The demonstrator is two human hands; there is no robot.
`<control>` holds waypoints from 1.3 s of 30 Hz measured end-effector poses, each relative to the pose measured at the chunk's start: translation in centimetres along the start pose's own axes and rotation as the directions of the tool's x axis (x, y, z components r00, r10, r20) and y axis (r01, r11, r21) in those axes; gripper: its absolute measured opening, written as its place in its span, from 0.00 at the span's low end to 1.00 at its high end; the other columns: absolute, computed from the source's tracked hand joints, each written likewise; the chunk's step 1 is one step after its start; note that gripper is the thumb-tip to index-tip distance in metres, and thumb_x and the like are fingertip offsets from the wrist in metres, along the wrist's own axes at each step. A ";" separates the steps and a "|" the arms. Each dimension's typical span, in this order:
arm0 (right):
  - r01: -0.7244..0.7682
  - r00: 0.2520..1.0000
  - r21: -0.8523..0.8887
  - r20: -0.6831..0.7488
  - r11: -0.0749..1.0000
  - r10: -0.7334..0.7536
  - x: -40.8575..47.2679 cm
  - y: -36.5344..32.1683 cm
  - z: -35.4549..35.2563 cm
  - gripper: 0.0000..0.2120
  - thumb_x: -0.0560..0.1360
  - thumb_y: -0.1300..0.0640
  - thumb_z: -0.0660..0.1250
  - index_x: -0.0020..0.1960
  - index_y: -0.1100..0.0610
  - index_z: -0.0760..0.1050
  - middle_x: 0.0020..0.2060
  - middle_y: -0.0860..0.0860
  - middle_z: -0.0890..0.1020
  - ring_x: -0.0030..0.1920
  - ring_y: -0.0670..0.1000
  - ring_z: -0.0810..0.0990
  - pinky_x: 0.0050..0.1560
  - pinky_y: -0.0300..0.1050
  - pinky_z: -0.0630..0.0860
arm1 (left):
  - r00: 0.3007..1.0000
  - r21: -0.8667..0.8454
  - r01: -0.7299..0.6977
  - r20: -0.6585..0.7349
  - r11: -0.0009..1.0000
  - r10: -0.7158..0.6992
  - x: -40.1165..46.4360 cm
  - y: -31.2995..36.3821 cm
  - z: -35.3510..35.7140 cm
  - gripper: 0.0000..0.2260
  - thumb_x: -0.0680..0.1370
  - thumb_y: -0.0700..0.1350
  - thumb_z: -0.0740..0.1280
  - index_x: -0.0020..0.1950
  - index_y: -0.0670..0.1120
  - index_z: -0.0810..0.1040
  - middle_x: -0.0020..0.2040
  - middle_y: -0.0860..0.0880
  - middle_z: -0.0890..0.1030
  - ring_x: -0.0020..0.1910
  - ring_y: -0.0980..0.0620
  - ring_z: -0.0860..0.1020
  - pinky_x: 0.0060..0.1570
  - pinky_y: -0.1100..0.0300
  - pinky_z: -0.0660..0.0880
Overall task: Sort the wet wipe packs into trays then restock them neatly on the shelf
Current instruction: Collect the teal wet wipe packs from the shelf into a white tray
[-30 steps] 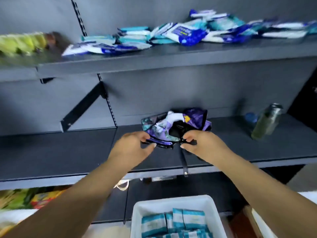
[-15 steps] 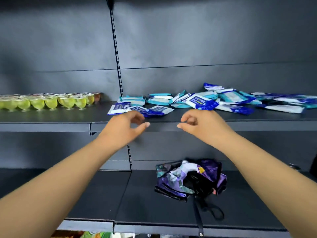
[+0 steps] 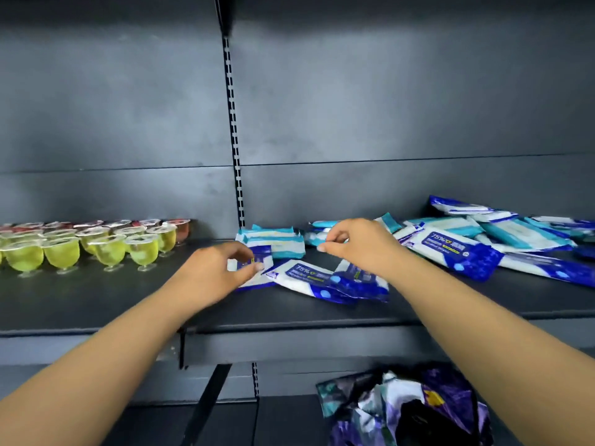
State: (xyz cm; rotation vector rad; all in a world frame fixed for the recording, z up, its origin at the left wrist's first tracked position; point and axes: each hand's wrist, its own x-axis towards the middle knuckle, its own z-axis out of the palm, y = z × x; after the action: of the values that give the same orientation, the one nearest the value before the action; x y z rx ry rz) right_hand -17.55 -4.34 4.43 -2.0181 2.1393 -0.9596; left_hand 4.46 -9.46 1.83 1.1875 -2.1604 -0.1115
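Note:
Wet wipe packs lie loose on the dark shelf (image 3: 96, 304). Teal and white packs (image 3: 277, 243) sit at the back, and blue and white packs (image 3: 309, 278) lie nearer the front. A larger mixed pile (image 3: 457, 249) spreads to the right. My left hand (image 3: 219, 275) pinches the corner of a blue and white pack (image 3: 257, 257) between thumb and fingers. My right hand (image 3: 354, 243) hovers with curled fingers, its fingertips at the edge of a teal pack (image 3: 314, 238). Whether it holds that pack is unclear.
Rows of yellow-green and red jelly cups (image 3: 109, 249) fill the left part of the same shelf. A purple patterned bag (image 3: 402, 410) lies on the shelf below, at the right. A slotted upright (image 3: 235, 140) runs up the back panel.
Both hands let go of the purple bag on the lower shelf and rose to the upper shelf. The left hand has taken hold of a blue and white pack.

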 end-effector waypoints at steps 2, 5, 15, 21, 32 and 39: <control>-0.002 0.999 -0.042 0.032 0.999 0.004 3.9 -1.0 1.5 0.11 0.73 0.49 0.68 0.50 0.54 0.80 0.51 0.50 0.82 0.53 0.51 0.79 0.56 0.45 0.73 | 1.000 0.009 -0.007 -0.003 1.000 0.007 1.8 -2.3 -0.3 0.10 0.75 0.53 0.67 0.52 0.49 0.78 0.48 0.55 0.79 0.44 0.55 0.75 0.37 0.68 0.62; -0.024 0.989 -0.033 0.148 0.999 0.028 9.4 -1.7 3.8 0.13 0.72 0.51 0.70 0.53 0.58 0.78 0.53 0.54 0.81 0.56 0.53 0.78 0.60 0.47 0.73 | 1.000 0.063 -0.019 -0.011 0.998 0.020 3.5 -5.8 -0.7 0.12 0.75 0.52 0.66 0.55 0.48 0.78 0.53 0.52 0.80 0.49 0.54 0.75 0.41 0.68 0.61; -0.144 0.905 -0.208 0.367 0.968 0.214 14.7 -0.7 7.4 0.33 0.71 0.45 0.70 0.70 0.60 0.66 0.67 0.53 0.71 0.62 0.52 0.71 0.60 0.41 0.66 | 0.994 0.155 0.008 0.110 0.988 -0.026 7.4 -11.8 -1.5 0.15 0.74 0.57 0.64 0.58 0.52 0.75 0.56 0.52 0.77 0.51 0.54 0.74 0.46 0.65 0.65; -0.243 0.964 -0.151 0.075 0.958 0.256 14.0 0.9 4.6 0.26 0.70 0.55 0.72 0.66 0.58 0.70 0.63 0.53 0.75 0.62 0.52 0.73 0.52 0.36 0.65 | 0.982 0.076 -0.054 0.187 0.996 0.039 14.0 -9.1 1.3 0.14 0.76 0.55 0.65 0.56 0.49 0.76 0.55 0.51 0.79 0.55 0.52 0.75 0.51 0.63 0.69; -0.330 0.915 -0.061 -0.265 0.942 0.304 14.2 1.9 3.4 0.20 0.73 0.58 0.68 0.65 0.55 0.72 0.61 0.54 0.77 0.60 0.54 0.74 0.55 0.42 0.69 | 0.847 0.318 -0.025 0.511 0.948 -0.149 21.4 -7.8 7.7 0.31 0.70 0.62 0.68 0.67 0.47 0.69 0.66 0.47 0.73 0.63 0.47 0.71 0.62 0.56 0.65; -0.193 0.853 0.332 -0.408 0.923 0.325 13.6 0.8 1.4 0.14 0.73 0.58 0.69 0.58 0.55 0.74 0.49 0.52 0.77 0.48 0.52 0.75 0.46 0.40 0.69 | 0.991 0.196 0.083 0.085 0.977 -0.101 19.9 -4.4 3.6 0.24 0.72 0.57 0.69 0.62 0.44 0.73 0.61 0.43 0.77 0.59 0.44 0.74 0.52 0.57 0.69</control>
State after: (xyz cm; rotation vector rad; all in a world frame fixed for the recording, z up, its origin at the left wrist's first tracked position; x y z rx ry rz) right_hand -19.64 -17.36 7.96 -1.4212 2.2348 -1.7093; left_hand -1.76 -28.35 7.49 1.4188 -2.2382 0.0019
